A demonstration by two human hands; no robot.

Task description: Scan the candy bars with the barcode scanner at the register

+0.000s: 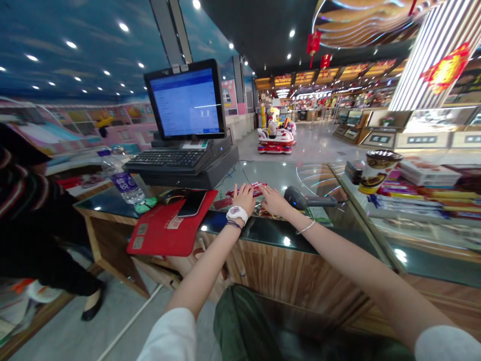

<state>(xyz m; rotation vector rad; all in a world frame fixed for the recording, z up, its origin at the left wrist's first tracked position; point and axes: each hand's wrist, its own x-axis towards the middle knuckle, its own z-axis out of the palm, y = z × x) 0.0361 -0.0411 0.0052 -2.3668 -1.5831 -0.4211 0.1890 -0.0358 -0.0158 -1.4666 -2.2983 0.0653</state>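
Both my hands are over the glass counter top (315, 175), close together. My left hand (245, 199), with a white watch on its wrist, lies with fingers spread over red wrapped snack packets (258, 189). From the right, my right hand (275, 201) reaches to the same packets, its fingers apart and the tips touching or just above the wrapper. Some more small packets lie partly hidden under my hands. Just right of my right hand rests a black handheld barcode scanner (295, 197).
Left stands a till screen (186, 100) with a keyboard (165, 159). A phone (192, 203) and a mouse (175, 196) lie on a red mat (161, 233), near a water bottle (126, 183). Boxed snacks (428, 172) and a cup (378, 170) are right. Another person (33, 210) stands left.
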